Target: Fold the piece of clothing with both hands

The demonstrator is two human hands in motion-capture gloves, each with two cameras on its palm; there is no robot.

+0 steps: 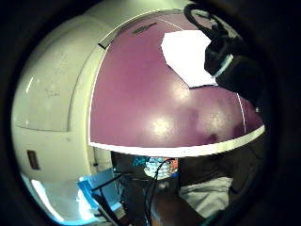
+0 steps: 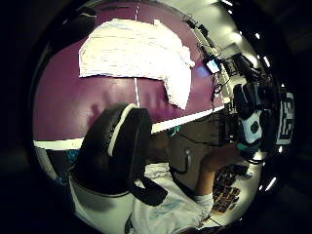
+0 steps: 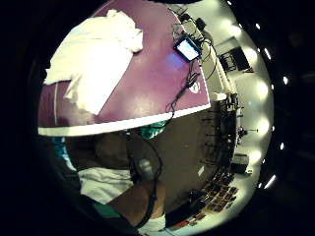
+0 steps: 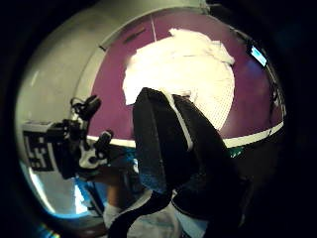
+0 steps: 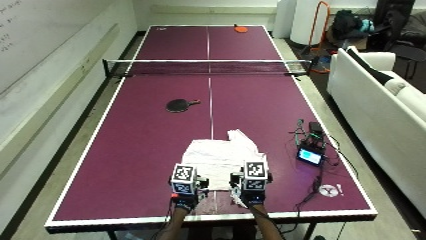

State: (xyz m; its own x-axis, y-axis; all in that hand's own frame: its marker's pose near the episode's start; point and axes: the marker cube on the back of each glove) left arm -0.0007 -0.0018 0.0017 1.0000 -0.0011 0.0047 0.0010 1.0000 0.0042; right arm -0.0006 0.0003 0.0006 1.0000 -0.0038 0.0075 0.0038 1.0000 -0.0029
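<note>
While both hands hover, nothing is held.

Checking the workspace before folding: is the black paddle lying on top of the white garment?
No, the black paddle lies on bare table, apart from the white garment.

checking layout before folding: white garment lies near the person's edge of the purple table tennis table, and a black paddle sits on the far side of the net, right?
Not quite. The outside view shows the black paddle on the person's side of the net, not beyond it. The white garment does lie near the person's edge of the purple table tennis table.
</note>
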